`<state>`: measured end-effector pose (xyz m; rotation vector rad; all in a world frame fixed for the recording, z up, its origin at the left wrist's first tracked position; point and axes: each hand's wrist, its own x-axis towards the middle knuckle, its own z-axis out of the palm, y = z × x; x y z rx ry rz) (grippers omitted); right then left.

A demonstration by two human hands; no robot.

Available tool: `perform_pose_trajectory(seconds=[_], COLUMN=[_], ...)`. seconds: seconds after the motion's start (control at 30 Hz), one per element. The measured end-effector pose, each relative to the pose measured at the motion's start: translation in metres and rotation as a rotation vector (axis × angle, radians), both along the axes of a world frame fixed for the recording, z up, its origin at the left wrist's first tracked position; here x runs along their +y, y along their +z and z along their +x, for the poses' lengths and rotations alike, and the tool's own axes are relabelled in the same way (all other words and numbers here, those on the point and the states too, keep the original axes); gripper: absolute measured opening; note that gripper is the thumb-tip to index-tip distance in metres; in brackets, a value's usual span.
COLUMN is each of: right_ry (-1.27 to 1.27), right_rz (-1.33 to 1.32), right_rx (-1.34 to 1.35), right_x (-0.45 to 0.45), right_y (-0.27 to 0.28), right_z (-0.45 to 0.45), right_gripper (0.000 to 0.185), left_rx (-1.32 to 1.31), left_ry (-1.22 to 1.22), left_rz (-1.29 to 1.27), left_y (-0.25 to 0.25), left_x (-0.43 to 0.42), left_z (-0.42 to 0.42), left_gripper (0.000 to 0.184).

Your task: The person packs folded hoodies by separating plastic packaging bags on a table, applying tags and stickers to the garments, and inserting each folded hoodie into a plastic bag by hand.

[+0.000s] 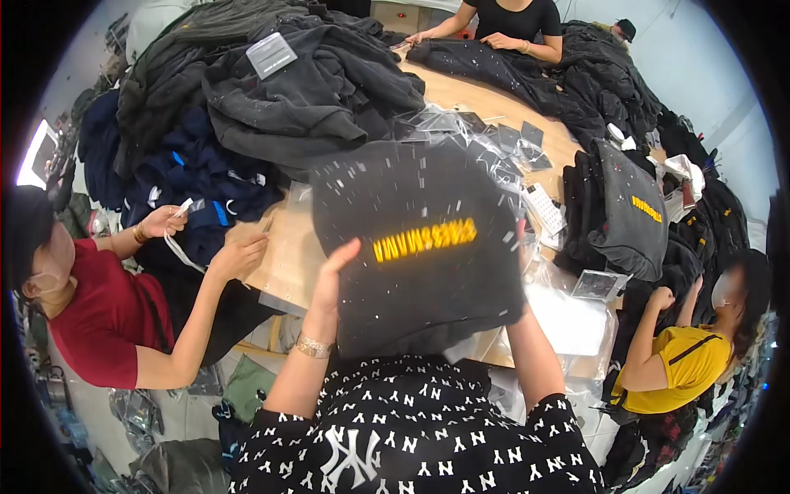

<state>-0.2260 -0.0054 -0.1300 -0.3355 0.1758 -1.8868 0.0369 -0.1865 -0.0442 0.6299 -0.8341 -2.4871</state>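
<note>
A folded dark grey garment (420, 296) with blurred yellow lettering is held up in front of my chest, above the table edge. Gripping its left side is my left hand (332, 276), thumb on the front and the other fingers hidden behind the cloth. My right hand (522, 306) holds the opposite side, mostly covered by the garment. White specks or streaks show over its upper part. Behind it, clear plastic bags and small dark square cards (473, 123) lie on the wooden table (288, 247).
Large piles of dark garments (304, 90) cover the far left. A folded stack with yellow lettering (629, 210) stands at right, near a white calculator-like item (543, 210). Co-workers sit left in red (107, 321) and right in yellow (683, 362); another person in black (514, 25) works across the table.
</note>
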Motion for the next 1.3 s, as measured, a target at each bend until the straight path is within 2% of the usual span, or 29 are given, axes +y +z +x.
perform_pose_trajectory(seconds=[0.03, 0.1, 0.13, 0.2, 0.3, 0.37, 0.4, 0.43, 0.5, 0.53, 0.57, 0.7, 0.73, 0.83, 0.87, 0.97, 1.1, 1.17, 1.2, 1.23, 1.27, 1.3], right_ry=[-0.052, -0.124, -0.079, 0.004, -0.098, -0.391, -0.539, -0.687, -0.499, -0.386, -0.406, -0.452, -0.484, -0.536, -0.52, -0.467, -0.553, -0.552, -0.499, -0.466, -0.437, -0.412], right_rz=[0.194, 0.906, 0.902, 0.885, 1.075, 0.96, 0.939, 0.911, 1.131, 1.297, 1.295, 1.355, 1.258, 1.188, 1.151, 1.116, 1.123, 0.965, 0.932, 0.931, 0.932, 0.934], right_rx=[0.068, 0.272, 0.412, 0.691, 0.637, 0.967, 1.16, 1.35, 1.439, 1.479, 1.472, 1.48, 1.378, 1.328, 1.223, 1.054, 1.264, 0.892, 0.724, 0.619, 0.512, 0.403], right_x=[0.003, 0.005, 0.004, -0.003, -0.015, -0.026, -0.034, -0.042, -0.053, -0.06, -0.059, -0.056, -0.054, -0.042, -0.039, -0.032, -0.028, -0.028, -0.022, -0.011, -0.001, 0.009], right_y=[-0.006, -0.025, -0.026, -0.023, 0.009, -0.002, -0.01, -0.014, 0.02, 0.046, 0.041, 0.036, 0.025, 0.022, 0.019, 0.021, -0.001, 0.035, 0.026, 0.018, 0.011, 0.004], right_z=[0.002, 0.031, 0.035, 0.037, 0.056, 0.069, 0.079, 0.088, 0.12, 0.133, 0.133, 0.126, 0.119, 0.1, 0.096, 0.096, 0.094, 0.1, 0.092, 0.083, 0.075, 0.066], right_gripper=[0.048, 0.065, 0.071, 0.085, 0.095, 0.104, 0.109, 0.113, 0.131, 0.142, 0.143, 0.147, 0.147, 0.145, 0.144, 0.144, 0.14, 0.12, 0.112, 0.09, 0.069, 0.051], left_rx=[-0.066, -0.373, -0.407, -0.41, -0.421, -0.422, -0.535, -0.811, -0.862, -0.962, -0.985, -0.791, -0.729, -0.531, -0.514, -0.458, -0.458, -0.386, -0.321, -0.252, -0.166, -0.039], left_ry=[-0.088, -0.158, -0.025, -0.022, -0.003, 0.082, 0.136, -0.003, 0.186, 0.11, 0.038, 0.02, 0.034, -0.057, -0.173, -0.328, -0.263, -0.408, -0.47, -0.527, -0.599, -0.587], left_rz=[0.06, -0.014, -0.227, -0.382, -0.522, -0.725, -0.916, -0.971, -1.342, -1.27, -1.233, -1.321, -1.33, -1.201, -1.053, -0.964, -1.141, -1.08, -1.077, -1.07, -0.983, -0.709], left_y=[-0.038, -0.099, -0.11, -0.095, -0.091, -0.097, -0.097, -0.065, -0.078, -0.073, -0.052, -0.061, -0.064, -0.054, -0.051, -0.041, -0.047, -0.041, -0.039, -0.037, -0.029, -0.032], left_x=[-0.011, -0.024, -0.015, -0.015, -0.005, 0.0, 0.003, 0.01, 0.031, 0.04, 0.047, 0.061, 0.063, 0.065, 0.062, 0.055, 0.059, 0.056, 0.054, 0.053, 0.048, 0.045], left_z=[0.002, 0.003, 0.006, 0.008, 0.009, -0.003, -0.009, -0.018, -0.034, -0.04, -0.043, -0.043, -0.043, -0.04, -0.041, -0.041, -0.041, -0.047, -0.053, -0.06, -0.069, -0.079], left_gripper=[0.043, 0.05, 0.057, 0.06, 0.056, 0.054, 0.053, 0.063, 0.072, 0.082, 0.085, 0.101, 0.106, 0.114, 0.12, 0.118, 0.119, 0.12, 0.118, 0.115, 0.102, 0.075])
